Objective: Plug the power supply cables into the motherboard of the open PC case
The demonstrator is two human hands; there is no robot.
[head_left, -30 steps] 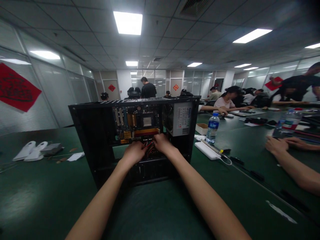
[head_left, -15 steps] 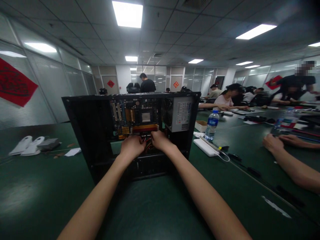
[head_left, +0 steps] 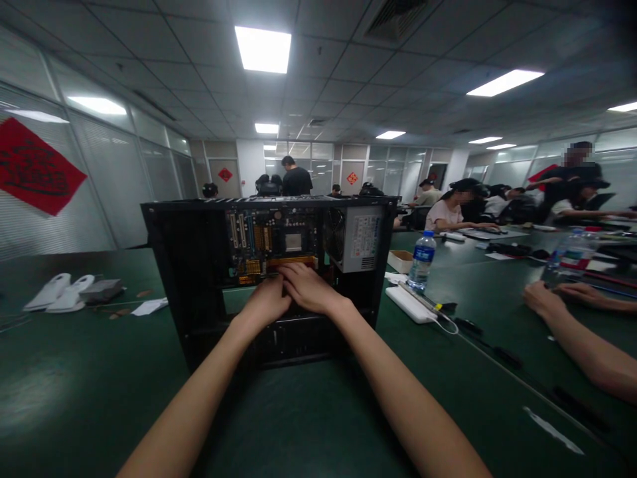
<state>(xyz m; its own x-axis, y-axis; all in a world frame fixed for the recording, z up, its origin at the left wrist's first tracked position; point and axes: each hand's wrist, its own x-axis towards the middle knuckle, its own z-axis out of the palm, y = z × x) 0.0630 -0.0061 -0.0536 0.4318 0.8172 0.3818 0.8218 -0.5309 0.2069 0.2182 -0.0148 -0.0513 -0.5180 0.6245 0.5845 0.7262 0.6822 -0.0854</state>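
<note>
An open black computer case (head_left: 172,265) stands upright on the green table, its inside facing me. A motherboard (head_left: 263,226) with slots and a square metal chip is mounted within, and a silver power supply (head_left: 365,239) sits at upper right. My left hand (head_left: 266,302) is closed at the motherboard's lower edge, its fingertips hidden. Beside it my right hand (head_left: 311,290) curls its fingers over the left fingertips, close to the orange memory slots (head_left: 298,261). Whatever is pinched between the hands is covered by them.
To the right stand a water bottle (head_left: 422,262), a small open box (head_left: 399,260) and a white power bank (head_left: 411,303) with a cable. White slippers (head_left: 64,292) and a grey block (head_left: 102,290) lie left. Another person's hands (head_left: 545,299) rest at far right.
My hands have come together; the right has moved left over the left one. The reddish wires seen between them before are now covered. The whole view has shifted slightly.
</note>
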